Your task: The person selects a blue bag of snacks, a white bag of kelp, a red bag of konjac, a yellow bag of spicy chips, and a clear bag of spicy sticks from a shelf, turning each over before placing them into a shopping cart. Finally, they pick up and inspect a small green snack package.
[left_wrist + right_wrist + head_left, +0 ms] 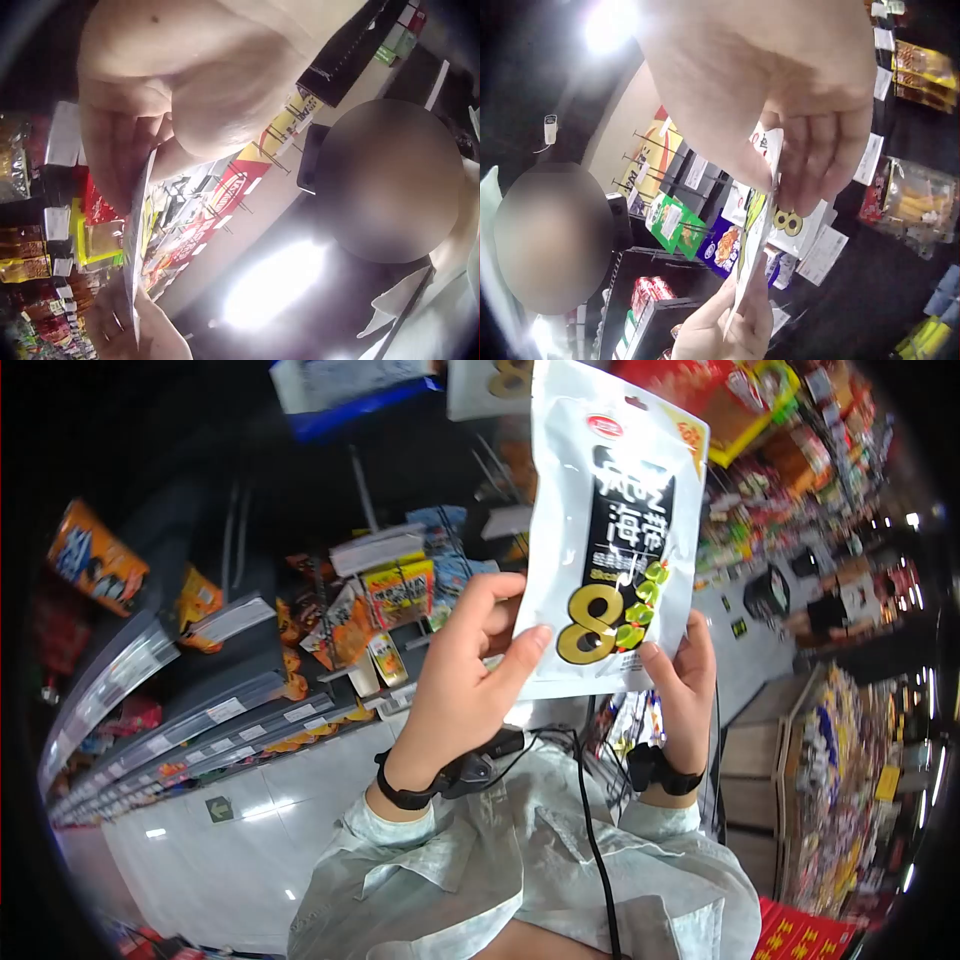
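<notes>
A white snack pouch [560, 540] faces me upright, printed with a gold 8, black lettering panel and green pictures. On its left lower edge, my left hand [455, 675] pinches it, thumb on the front and fingers behind. My right hand [685, 685] grips the lower right edge the same way, thumb near the corner. Both wrist views catch the pouch [137, 240] nearly edge-on between the two hands. Part of the 8 on a similar white pouch [787, 225] shows behind my right fingers in the right wrist view.
Shelves with price strips [225, 710] and bagged snacks [398, 590] stand to the left. Another white pouch [490, 388] hangs behind the held one. A goods-filled display stand [755, 760] is at right, with people [840, 595] farther off. A black cable [590, 810] hangs down my front.
</notes>
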